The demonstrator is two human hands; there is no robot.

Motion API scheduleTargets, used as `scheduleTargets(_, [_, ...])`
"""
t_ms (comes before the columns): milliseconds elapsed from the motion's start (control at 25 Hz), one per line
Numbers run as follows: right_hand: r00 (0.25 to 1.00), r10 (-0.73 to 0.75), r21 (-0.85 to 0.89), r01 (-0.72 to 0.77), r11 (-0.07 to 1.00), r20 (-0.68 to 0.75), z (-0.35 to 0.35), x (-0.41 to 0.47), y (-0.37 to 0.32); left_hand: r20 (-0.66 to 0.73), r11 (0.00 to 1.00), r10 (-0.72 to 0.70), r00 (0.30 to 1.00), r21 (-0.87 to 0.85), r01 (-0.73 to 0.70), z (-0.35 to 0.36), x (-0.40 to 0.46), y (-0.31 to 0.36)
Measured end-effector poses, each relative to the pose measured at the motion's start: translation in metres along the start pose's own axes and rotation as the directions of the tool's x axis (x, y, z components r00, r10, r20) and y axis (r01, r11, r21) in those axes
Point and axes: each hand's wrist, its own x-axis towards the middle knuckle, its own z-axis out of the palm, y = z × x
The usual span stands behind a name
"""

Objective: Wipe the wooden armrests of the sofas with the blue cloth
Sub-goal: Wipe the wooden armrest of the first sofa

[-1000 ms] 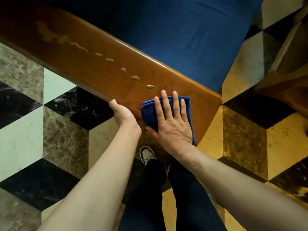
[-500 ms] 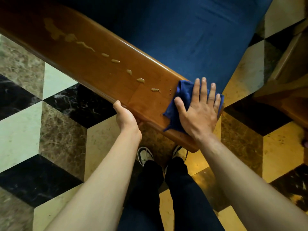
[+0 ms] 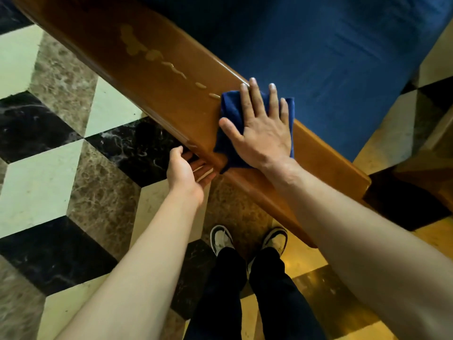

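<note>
A: How is the right hand (image 3: 263,133)?
B: It lies flat, palm down, fingers straight and spread, with the forearm stretched forward.

A: And the left hand (image 3: 186,171)?
B: Lower, palm turned sideways, fingers relaxed and nearly straight, holding nothing.

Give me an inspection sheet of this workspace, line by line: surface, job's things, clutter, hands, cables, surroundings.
Surface: wooden armrest, glossy, with a trail of pale spill drops running along it.
Job's things: blue cloth lies flat on the armrest, its edge at the nearest drop.
Clutter: nothing seen.
Hands: right hand presses flat on the cloth, fingers spread; left hand open beside the armrest's near edge, holding nothing.
Cables: nothing seen.
Surroundings: blue sofa cushion beyond; patterned marble floor; the person's shoes below.
</note>
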Motion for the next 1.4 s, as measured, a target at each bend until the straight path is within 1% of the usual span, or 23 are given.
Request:
scheduleTargets(80, [0.995, -0.099, -0.060, 0.098, 0.993, -0.016, 0.009, -0.030, -0.009, 0.022, 0.999, 0.005, 1.000, -0.033, -0.004, 0.003, -0.001, 0.007])
scheduleTargets(160, [0.980, -0.198, -0.105, 0.197, 0.975, -0.001, 0.018, -0.075, 0.001, 0.008, 0.999, 0.004, 1.000, -0.036, -0.004, 0.011, -0.007, 0.009])
scheduleTargets(240, [0.976, -0.219, -0.161, 0.218, 0.962, 0.014, 0.021, -0.115, 0.025, -0.033, 0.999, 0.005, 0.999, -0.047, -0.007, 0.026, -0.015, 0.009])
scheduleTargets(280, [0.982, -0.185, -0.192, 0.186, 0.964, 0.022, 0.019, -0.132, 0.039, -0.065, 0.997, -0.002, 0.998, -0.073, -0.003, 0.034, -0.017, 0.008])
scheduleTargets(400, [0.999, -0.016, -0.225, 0.025, 0.974, 0.038, 0.010, -0.169, 0.071, -0.148, 0.993, -0.055, 0.987, -0.115, 0.038, 0.056, -0.022, 0.006])
scheduleTargets(520, [0.987, 0.161, -0.165, -0.157, 0.974, 0.015, 0.003, -0.173, 0.078, -0.244, 0.998, -0.009, 0.970, -0.068, -0.008, 0.066, -0.016, 0.004])
scheduleTargets(560, [0.971, 0.239, -0.146, -0.237, 0.960, -0.006, 0.001, -0.163, 0.075, -0.261, 0.998, 0.008, 0.965, -0.058, -0.024, 0.066, -0.016, 0.001])
scheduleTargets(640, [0.943, 0.331, -0.096, -0.333, 0.938, -0.033, -0.005, -0.121, 0.067, -0.302, 0.993, 0.079, 0.950, -0.066, -0.103, 0.068, -0.014, -0.004])
scheduleTargets(720, [0.934, 0.355, -0.069, -0.357, 0.931, -0.043, -0.012, -0.080, 0.069, -0.305, 0.990, 0.087, 0.948, -0.077, -0.115, 0.069, -0.011, -0.009])
scheduleTargets(760, [0.941, 0.336, -0.067, -0.338, 0.939, -0.038, -0.013, -0.060, 0.071, -0.286, 0.991, 0.079, 0.955, -0.078, -0.105, 0.068, -0.008, -0.008])
scheduleTargets(840, [0.953, 0.304, -0.012, -0.304, 0.953, 0.003, -0.023, -0.030, 0.082, -0.242, 0.995, 0.070, 0.968, -0.054, -0.086, 0.061, -0.005, -0.007])
scheduleTargets(880, [0.945, 0.323, 0.015, -0.324, 0.946, 0.042, -0.027, -0.025, 0.094, -0.213, 0.997, 0.064, 0.975, -0.032, -0.072, 0.055, -0.008, -0.007])
scheduleTargets(960, [0.903, 0.414, 0.079, -0.424, 0.902, 0.118, -0.035, -0.035, 0.122, -0.122, 0.998, 0.066, 0.990, 0.004, -0.066, 0.043, -0.012, -0.011])
scheduleTargets(1000, [0.871, 0.473, 0.112, -0.487, 0.866, 0.130, -0.040, -0.049, 0.138, -0.089, 0.998, 0.065, 0.994, 0.007, -0.065, 0.039, -0.012, -0.013])
scheduleTargets(1080, [0.840, 0.537, 0.232, -0.539, 0.810, 0.076, -0.045, -0.092, 0.157, -0.038, 0.997, 0.071, 0.997, 0.024, -0.070, 0.033, -0.016, -0.014])
scheduleTargets(1120, [0.820, 0.572, 0.355, -0.545, 0.759, 0.036, -0.042, -0.117, 0.157, -0.019, 0.997, 0.075, 0.997, 0.022, -0.075, 0.032, -0.017, -0.015])
scheduleTargets(1160, [0.784, 0.621, 0.493, -0.546, 0.677, 0.014, -0.034, -0.139, 0.150, -0.012, 0.997, 0.076, 0.997, 0.002, -0.076, 0.031, -0.019, -0.018])
scheduleTargets(1200, [0.737, 0.676, 0.582, -0.554, 0.596, 0.009, -0.024, -0.160, 0.136, -0.007, 0.997, 0.075, 0.997, -0.019, -0.075, 0.031, -0.022, -0.023])
scheduleTargets(1240, [0.694, 0.720, 0.606, -0.572, 0.553, -0.001, -0.012, -0.177, 0.117, -0.002, 0.996, 0.076, 0.997, -0.035, -0.076, 0.032, -0.025, -0.029])
scheduleTargets(1280, [0.677, 0.736, 0.546, -0.609, 0.576, -0.021, -0.002, -0.188, 0.095, -0.004, 0.996, 0.080, 0.997, -0.041, -0.080, 0.031, -0.028, -0.034])
scheduleTargets(1320, [0.698, 0.715, 0.411, -0.641, 0.648, -0.037, 0.005, -0.196, 0.074, -0.012, 0.996, 0.079, 0.997, -0.035, -0.079, 0.030, -0.030, -0.038])
scheduleTargets(1360, [0.754, 0.655, 0.231, -0.629, 0.742, -0.053, 0.011, -0.204, 0.059, -0.025, 0.997, 0.076, 0.997, -0.021, -0.076, 0.028, -0.030, -0.042])
scheduleTargets(1400, [0.821, 0.569, 0.074, -0.565, 0.822, -0.050, 0.016, -0.209, 0.048, -0.038, 0.997, 0.077, 0.996, -0.007, -0.077, 0.023, -0.028, -0.044])
